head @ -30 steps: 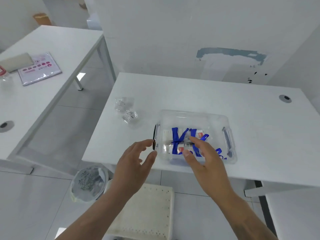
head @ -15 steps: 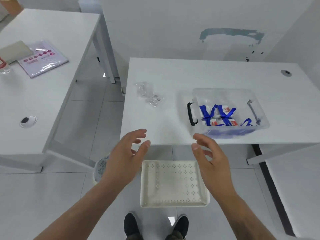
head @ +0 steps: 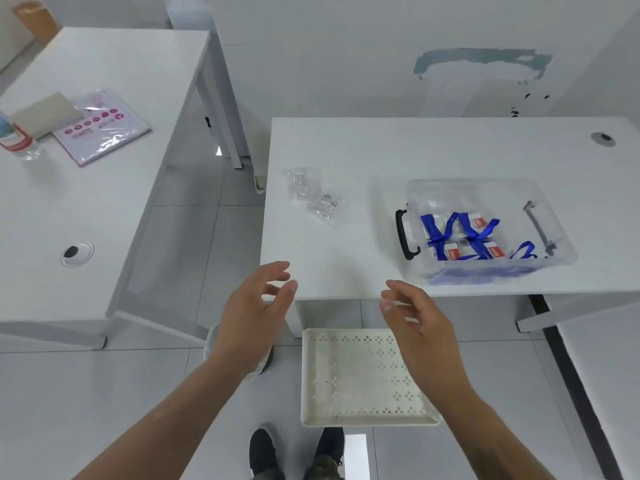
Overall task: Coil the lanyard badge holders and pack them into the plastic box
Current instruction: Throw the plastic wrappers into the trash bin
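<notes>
A clear plastic box [head: 550, 216] with a black handle stands on the white table [head: 433, 150] near its front edge. Inside it lie blue lanyard badge holders [head: 460, 239], coiled, with red-and-white cards. My left hand [head: 254, 313] hovers at the table's front left corner, fingers relaxed and holding nothing. My right hand [head: 415, 318] hangs in front of the table edge, left of and below the box, fingers loosely curved and also holding nothing. Neither hand touches the box.
Crumpled clear plastic wrappers [head: 313, 194] lie on the table left of the box. A white perforated tray [head: 360, 375] sits on the floor below. A second table [head: 86, 209] to the left holds a bottle [head: 15, 136] and a pink packet [head: 100, 128].
Both hands have drawn back from the box toward me and now hover off the table's front edge. The view has pulled back and tilted down, showing the floor tray and my shoes.
</notes>
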### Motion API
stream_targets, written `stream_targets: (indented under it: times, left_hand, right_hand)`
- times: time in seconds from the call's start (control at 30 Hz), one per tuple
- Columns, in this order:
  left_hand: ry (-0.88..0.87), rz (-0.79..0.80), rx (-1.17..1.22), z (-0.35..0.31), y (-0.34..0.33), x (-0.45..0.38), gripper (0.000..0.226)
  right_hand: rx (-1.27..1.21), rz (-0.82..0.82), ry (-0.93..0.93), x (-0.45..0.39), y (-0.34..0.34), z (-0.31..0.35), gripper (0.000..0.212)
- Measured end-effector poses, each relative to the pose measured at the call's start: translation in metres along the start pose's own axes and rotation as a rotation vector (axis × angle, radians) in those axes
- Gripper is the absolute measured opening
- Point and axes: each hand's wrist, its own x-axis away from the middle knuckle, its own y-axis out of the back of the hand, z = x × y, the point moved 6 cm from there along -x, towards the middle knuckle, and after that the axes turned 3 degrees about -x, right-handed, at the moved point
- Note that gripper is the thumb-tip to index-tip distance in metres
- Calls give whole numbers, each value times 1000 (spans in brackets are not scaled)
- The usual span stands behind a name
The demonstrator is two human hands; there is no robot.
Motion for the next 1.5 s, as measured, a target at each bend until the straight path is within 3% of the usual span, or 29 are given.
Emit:
stream_targets:
  times: [0.27,0.57,0.73,0.9,1.07,1.27,1.5]
  left_hand:
    - [75,2,-16,20,7,-71,32]
    - [79,50,-74,37,-8,-216,28]
    - [89,71,-131,30,-39,-303,39]
    - [86,68,-244,31,-74,-350,62]
    - [88,135,-372,41,-97,-378,73]
    - [33,128,-321,45,-89,-379,59]
    - [39,138,-92,61,-37,-333,52]
  right_hand:
    - [-71,-15,-146,-66,-43,-11,29]
    - [-8,-176,-200,-187,-91,-12,28]
    - [267,-216,-177,-261,-110,2,45]
    - [576,-152,-198,-305,-137,-1,69]
    - [739,-81,-182,-324,-153,-10,69]
    - [723,-113,-173,-324,-157,-9,42]
    - [319,-248,-176,-272,-155,-3,37]
